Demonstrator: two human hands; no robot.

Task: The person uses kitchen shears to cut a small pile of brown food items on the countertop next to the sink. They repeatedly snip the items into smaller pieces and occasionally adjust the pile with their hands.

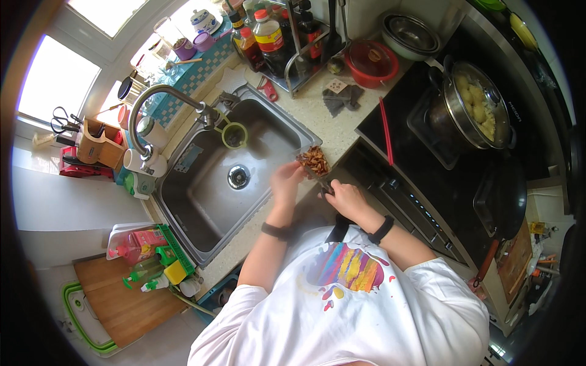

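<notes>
My right hand [350, 199] grips the dark handles of a pair of scissors [326, 186], whose blades point up and left over a small clear container [328, 170]. Brown dried pieces [315, 160], cut into short strips, fill this container, which sits on the counter strip by the sink's right corner. My left hand [286, 183] is at the container's near left side, fingers drawn together close to the blade tips. It is blurred, and whether a piece is between its fingertips cannot be made out.
Left of my hands lies a steel sink [206, 164] with a curved faucet [137, 114] and a green strainer [235, 135]. On the black cooktop [407, 183] stand a lidded steamer pot [478, 105], red chopsticks [386, 130] and a dark pan [503, 201]. Sauce bottles [269, 36] crowd the back rack.
</notes>
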